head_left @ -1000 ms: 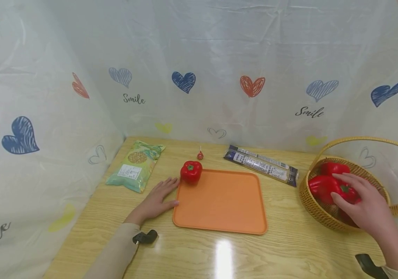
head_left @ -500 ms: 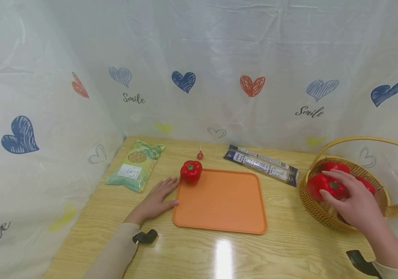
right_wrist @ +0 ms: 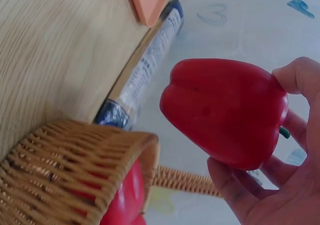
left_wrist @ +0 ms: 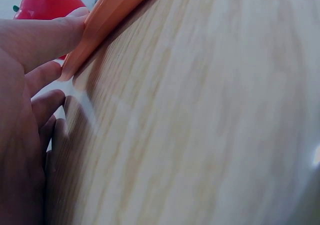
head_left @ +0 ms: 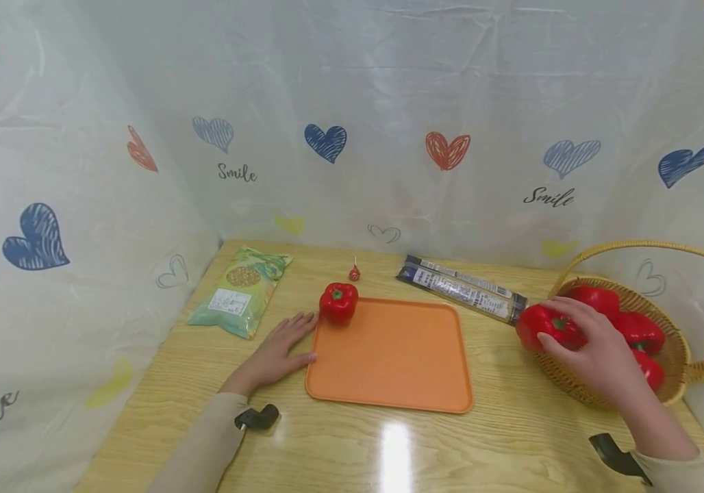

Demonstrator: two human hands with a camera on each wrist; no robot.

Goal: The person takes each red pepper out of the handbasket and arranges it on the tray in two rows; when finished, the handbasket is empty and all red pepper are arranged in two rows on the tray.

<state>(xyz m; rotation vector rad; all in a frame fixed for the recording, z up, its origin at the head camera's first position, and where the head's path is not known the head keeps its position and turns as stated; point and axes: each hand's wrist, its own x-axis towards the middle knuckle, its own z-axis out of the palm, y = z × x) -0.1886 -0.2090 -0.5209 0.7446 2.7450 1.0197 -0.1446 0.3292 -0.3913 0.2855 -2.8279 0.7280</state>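
My right hand (head_left: 601, 352) grips a red bell pepper (right_wrist: 225, 112) by its stem end, thumb on one side and fingers on the other. In the head view this pepper overlaps the left rim of the wicker basket (head_left: 564, 383); the right wrist view shows it lifted above the rim. Several more red bell peppers (head_left: 640, 331) lie inside. My left hand (head_left: 274, 357) rests on the table with fingers spread, its thumb touching the left edge of the orange tray (head_left: 389, 356). Another red bell pepper (head_left: 338, 303) stands at the tray's far left corner, near my left fingertips.
A green bag of grain (head_left: 241, 291) lies at the far left of the table (head_left: 303, 452). Behind the tray is a small red lollipop (head_left: 355, 273). A long flat noodle-like packet (head_left: 463, 289) lies between tray and basket. The basket's tall handle (head_left: 654, 244) arches up.
My right hand has lifted the pepper out of the basket and carried it left, uncovering other peppers there. My left hand has stayed in place.
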